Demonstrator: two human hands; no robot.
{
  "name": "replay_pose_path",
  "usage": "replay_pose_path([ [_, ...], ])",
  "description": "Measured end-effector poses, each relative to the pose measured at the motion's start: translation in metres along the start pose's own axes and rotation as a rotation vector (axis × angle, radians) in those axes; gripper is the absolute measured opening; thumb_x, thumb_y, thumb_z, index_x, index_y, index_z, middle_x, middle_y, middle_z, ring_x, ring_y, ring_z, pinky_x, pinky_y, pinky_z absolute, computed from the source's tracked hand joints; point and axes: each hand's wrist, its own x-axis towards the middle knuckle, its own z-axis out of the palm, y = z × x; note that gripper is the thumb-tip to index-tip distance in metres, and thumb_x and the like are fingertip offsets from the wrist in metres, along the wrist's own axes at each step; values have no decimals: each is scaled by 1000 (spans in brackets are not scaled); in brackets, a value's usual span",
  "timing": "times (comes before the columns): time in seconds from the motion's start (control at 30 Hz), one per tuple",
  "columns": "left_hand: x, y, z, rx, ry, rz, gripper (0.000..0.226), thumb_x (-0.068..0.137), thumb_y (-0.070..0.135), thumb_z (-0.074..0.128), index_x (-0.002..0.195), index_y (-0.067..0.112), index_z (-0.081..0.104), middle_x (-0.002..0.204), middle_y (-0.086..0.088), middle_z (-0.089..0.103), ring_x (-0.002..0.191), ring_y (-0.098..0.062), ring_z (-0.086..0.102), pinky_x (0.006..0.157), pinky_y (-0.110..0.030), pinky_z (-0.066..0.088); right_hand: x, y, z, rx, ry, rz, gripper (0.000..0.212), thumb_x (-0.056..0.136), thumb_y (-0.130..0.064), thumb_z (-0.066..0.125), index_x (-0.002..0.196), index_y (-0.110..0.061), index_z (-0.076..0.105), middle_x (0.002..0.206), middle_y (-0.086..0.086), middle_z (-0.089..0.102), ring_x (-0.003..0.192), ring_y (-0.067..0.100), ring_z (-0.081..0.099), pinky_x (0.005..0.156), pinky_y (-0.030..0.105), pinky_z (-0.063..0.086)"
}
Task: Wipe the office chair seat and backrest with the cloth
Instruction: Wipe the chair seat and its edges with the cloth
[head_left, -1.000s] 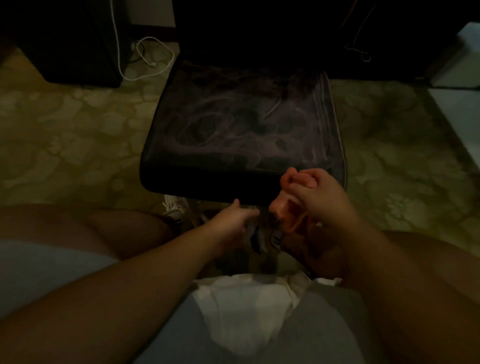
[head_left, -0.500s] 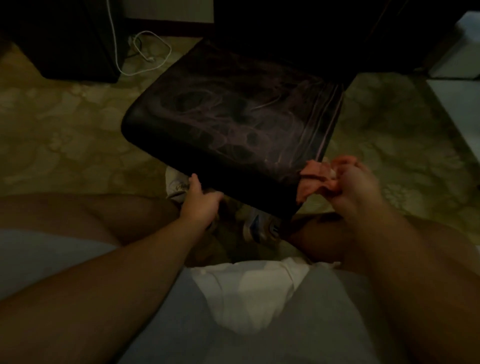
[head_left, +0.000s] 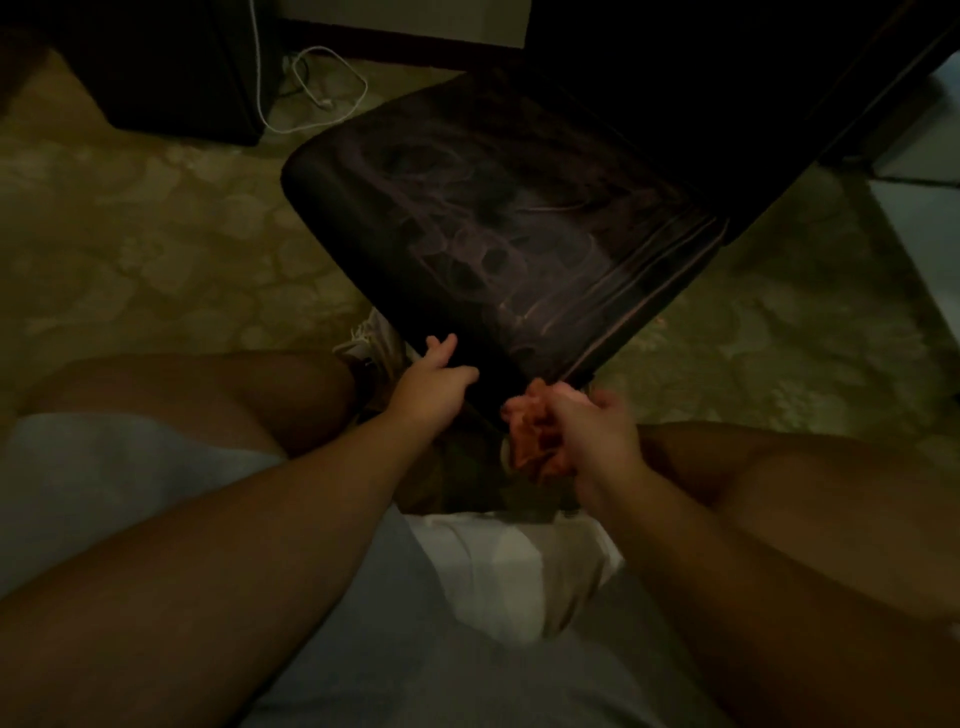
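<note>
The black office chair seat (head_left: 498, 228) is turned so one corner points toward me, with smeared wipe marks on its top. Its dark backrest (head_left: 727, 93) rises at the upper right, mostly lost in shadow. My left hand (head_left: 431, 384) holds the seat's near front edge, thumb on top and fingers underneath. My right hand (head_left: 597, 436) grips a bunched orange-pink cloth (head_left: 530, 441) right at the seat's near corner, touching its side edge.
My bare knees and grey shorts fill the lower frame on both sides. A white shoe (head_left: 369, 338) shows under the seat. A white cable (head_left: 322, 93) loops on the patterned floor beside a dark cabinet (head_left: 171, 67) at the upper left.
The seat has swivelled further, its near corner now pointing at me. My right hand with the cloth dropped from the seat's right side to that corner. My left hand stays on the front edge.
</note>
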Motion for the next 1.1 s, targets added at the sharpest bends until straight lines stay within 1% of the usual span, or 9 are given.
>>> replay_pose_path([
  [0.1,-10,-2,7,107,79,23,83,95,25,68,166,35,24,176,7,8,159,-23,20,128,-46,27,3,8,11,23,-155,224,21,107,-20,50,108,-19,71,116,8,80,77,17,70,49,26,45],
  [0.17,-13,-7,13,72,158,26,87,93,28,70,165,37,22,172,-1,24,153,-28,34,122,-46,36,-1,10,17,84,-221,322,18,109,-20,52,106,-18,70,113,13,79,80,20,67,51,28,48],
  [0.3,-16,-10,18,33,260,-64,81,95,34,74,159,33,26,157,-8,46,136,-32,53,102,-40,50,1,19,35,22,-303,463,32,108,-39,57,101,-14,75,101,12,80,105,35,74,95,50,58],
  [0.4,-7,-15,13,56,290,-116,83,91,41,79,155,15,35,149,-9,56,134,-32,57,101,-36,48,8,24,54,65,-288,505,44,106,-51,55,80,-17,67,79,10,72,75,31,72,73,37,52],
  [0.5,-2,-21,14,44,142,-171,86,78,58,79,149,17,53,140,-7,66,125,-30,65,108,-45,52,15,29,61,107,-244,488,43,104,-51,59,81,-15,68,74,9,65,61,28,65,51,29,50],
  [0.77,10,-25,21,160,313,-118,62,88,44,79,139,12,64,129,-8,71,118,-31,68,101,-48,57,29,16,29,228,-100,355,13,94,-15,66,92,-10,78,96,16,76,78,30,72,73,38,58],
  [0.93,6,-30,25,203,328,-75,63,92,44,76,143,13,60,132,-9,71,122,-31,67,104,-48,55,17,26,43,148,-196,360,16,102,-27,63,89,-22,70,67,4,68,45,19,63,40,21,44],
  [1.0,6,-31,22,236,297,-78,57,94,44,74,139,11,63,130,-9,71,122,-31,67,106,-47,54,15,25,52,178,-283,467,14,108,-33,57,104,-27,68,71,7,68,45,20,66,37,24,49],
  [1.1,8,-30,17,272,274,-71,50,95,44,72,131,9,68,126,-10,73,118,-32,67,103,-47,55,27,19,48,139,-406,571,15,98,-30,65,87,-20,61,76,7,58,47,17,62,35,18,41],
])
